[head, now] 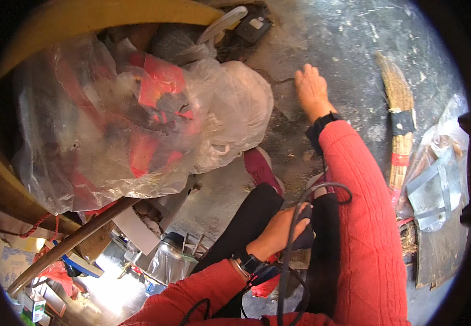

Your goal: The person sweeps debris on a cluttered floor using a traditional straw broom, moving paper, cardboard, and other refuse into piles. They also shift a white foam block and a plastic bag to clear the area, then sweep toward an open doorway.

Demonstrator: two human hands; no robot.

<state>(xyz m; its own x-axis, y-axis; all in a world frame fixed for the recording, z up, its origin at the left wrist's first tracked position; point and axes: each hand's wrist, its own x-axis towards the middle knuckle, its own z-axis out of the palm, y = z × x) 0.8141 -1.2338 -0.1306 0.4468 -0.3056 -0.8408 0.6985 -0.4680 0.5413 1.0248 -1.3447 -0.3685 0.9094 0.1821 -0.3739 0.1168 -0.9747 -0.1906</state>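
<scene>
My right hand [312, 91] reaches down over the concrete floor [353, 53], its fingers curled at the end of a thin dark cord [278, 80]; whether it grips the cord is not plain. The cord runs from beneath a stuffed whitish plastic bag [235, 110]. Between my knees, my left hand [278, 233] is closed around a dark object [304, 236], mostly hidden by its fingers. A thick grey cable [287, 252] loops up in front of that hand. Both wrists wear dark bands.
A large clear bag [109, 118] with red pieces fills the left. A straw hand broom [400, 110] lies right, beside a bagged grey item [435, 187] and a board [441, 244]. A wooden pole [68, 246] slants lower left over boxes. A black box [253, 27] sits at the top.
</scene>
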